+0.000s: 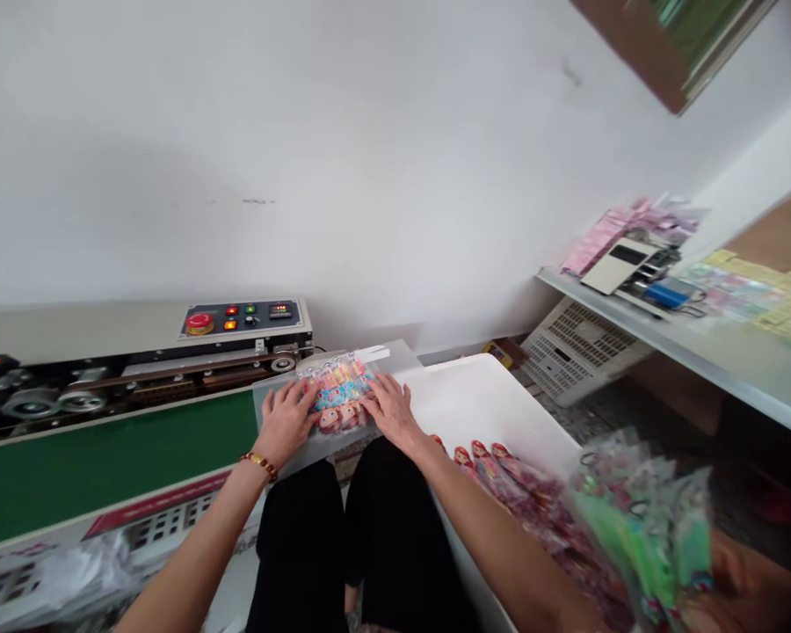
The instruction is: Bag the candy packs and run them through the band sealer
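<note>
A small stack of packaged doll-shaped items [343, 396], with red-haired heads and coloured bodies, lies on a translucent sheet [402, 352] at the end of the green belt. My left hand [286, 422], wearing a beaded bracelet [260, 463], rests at the stack's left side, fingers stretched out and a little apart. On the opposite side my right hand [392, 409] touches the stack with spread fingers. Both palms are turned down, and their undersides are hidden. A white strip [373, 354] sticks out beyond the stack's upper edge.
Left stands a sealing machine with a control panel [241, 318] and green belt [138, 457]. A white bin [478, 396] at right holds several packaged dolls [494, 475]. Another person's hand [731, 580] holds green-filled bags [652, 527]. A side table [718, 352] carries a small device [623, 264].
</note>
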`<state>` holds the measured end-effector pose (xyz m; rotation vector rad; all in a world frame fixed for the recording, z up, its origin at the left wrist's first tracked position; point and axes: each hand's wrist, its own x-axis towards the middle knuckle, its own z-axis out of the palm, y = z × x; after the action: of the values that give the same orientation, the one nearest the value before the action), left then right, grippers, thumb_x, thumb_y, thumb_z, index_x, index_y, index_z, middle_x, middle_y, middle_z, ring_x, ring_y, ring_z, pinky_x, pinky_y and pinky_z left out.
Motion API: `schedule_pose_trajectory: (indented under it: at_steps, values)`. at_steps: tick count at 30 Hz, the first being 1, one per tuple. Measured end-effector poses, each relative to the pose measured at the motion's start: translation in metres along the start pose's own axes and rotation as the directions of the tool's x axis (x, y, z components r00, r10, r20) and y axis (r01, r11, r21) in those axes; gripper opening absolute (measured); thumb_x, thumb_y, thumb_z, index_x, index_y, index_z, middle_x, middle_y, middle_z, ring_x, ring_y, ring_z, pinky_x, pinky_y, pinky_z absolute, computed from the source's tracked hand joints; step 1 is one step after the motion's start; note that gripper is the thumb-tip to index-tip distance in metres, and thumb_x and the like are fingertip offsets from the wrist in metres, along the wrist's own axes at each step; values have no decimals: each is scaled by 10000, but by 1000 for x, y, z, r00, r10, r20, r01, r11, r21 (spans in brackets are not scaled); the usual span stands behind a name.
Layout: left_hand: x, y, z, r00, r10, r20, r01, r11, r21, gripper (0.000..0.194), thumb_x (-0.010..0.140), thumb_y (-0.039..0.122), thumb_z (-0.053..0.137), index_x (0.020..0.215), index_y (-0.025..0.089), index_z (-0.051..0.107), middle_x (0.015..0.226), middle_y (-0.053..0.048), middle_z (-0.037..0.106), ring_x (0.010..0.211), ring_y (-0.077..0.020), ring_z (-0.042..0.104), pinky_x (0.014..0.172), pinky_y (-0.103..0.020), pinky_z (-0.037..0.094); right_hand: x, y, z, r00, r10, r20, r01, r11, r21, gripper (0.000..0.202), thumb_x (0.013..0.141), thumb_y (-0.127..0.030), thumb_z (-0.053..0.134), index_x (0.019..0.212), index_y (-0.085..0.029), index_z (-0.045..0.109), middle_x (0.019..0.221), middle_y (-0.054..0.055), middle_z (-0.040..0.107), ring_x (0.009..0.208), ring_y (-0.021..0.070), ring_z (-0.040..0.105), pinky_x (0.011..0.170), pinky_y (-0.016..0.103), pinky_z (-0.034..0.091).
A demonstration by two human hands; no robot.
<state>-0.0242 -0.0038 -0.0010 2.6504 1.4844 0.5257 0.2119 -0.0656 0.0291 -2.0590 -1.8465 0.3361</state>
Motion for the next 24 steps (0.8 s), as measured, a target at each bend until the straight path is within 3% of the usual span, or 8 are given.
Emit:
schedule_pose_trajectory:
  at_steps: [4, 7, 12, 15, 17, 21, 24]
  values:
    - [-6, 1, 7, 998, 57, -35, -58, 998, -26, 430, 982, 293, 514, 1389, 182, 599, 1513, -172, 520, 1396, -332, 478, 1200, -567, 306, -12, 17, 1, 999, 22, -44, -22, 1000, -11, 429, 1017, -302, 509, 1441, -255, 549, 1581, 105, 432, 1499, 304, 293, 1202, 643, 158]
    - [-5, -4, 10, 998, 61, -20, -62, 997, -49, 450, 980, 299, 516, 1406, 164, 574, 1525, -178, 505, 1384, -335, 498, 1206, -594, 289, -10, 16, -1, 997, -35, -68, 33, 999, -27, 425, 1018, -298, 496, 1438, -258, 548, 1573, 107, 446, 1487, 308, 313, 1198, 653, 155]
    - [8, -13, 6, 999, 35, 11, -34, 998, -51, 435, 965, 332, 544, 1358, 157, 605, 1495, -185, 536, 1360, -343, 526, 1199, -591, 309, 14, -19, 2, 984, -169, -61, 168, 985, -28, 474, 1023, -295, 496, 1496, -259, 492, 1591, 88, 423, 1497, 310, 284, 1203, 654, 156]
    - [9, -14, 6, 999, 52, 12, -51, 997, -60, 431, 951, 315, 534, 1337, 141, 615, 1477, -211, 545, 1341, -351, 544, 1172, -585, 352, 27, -41, 6, 977, -212, 2, 211, 976, -49, 433, 1033, -323, 508, 1465, -287, 529, 1598, 66, 416, 1512, 322, 245, 1204, 682, 118]
    - [4, -15, 8, 998, 62, -29, -64, 995, -71, 422, 946, 298, 502, 1322, 148, 622, 1461, -223, 556, 1338, -363, 547, 1163, -630, 337, 30, -47, 7, 974, -223, 37, 225, 972, -61, 396, 1047, -363, 503, 1439, -329, 549, 1593, 36, 425, 1518, 326, 228, 1206, 684, 125]
    - [4, -12, 14, 986, 53, -158, -68, 993, -91, 497, 994, 394, 382, 1399, 158, 546, 1448, -217, 569, 1331, -391, 546, 1125, -717, 320, 19, -40, 3, 967, -256, -12, 255, 965, -52, 428, 1055, -413, 499, 1476, -340, 485, 1606, 7, 401, 1530, 262, 199, 1234, 642, 123]
    - [13, 14, 5, 965, 22, -263, -83, 971, -223, 510, 997, 448, 356, 1353, 158, 579, 1421, -201, 598, 1306, -395, 568, 1126, -682, 356, -11, -34, -15, 986, -164, -23, 164, 986, -10, 432, 1042, -354, 543, 1466, -291, 490, 1606, 30, 402, 1523, 254, 217, 1230, 656, 103]
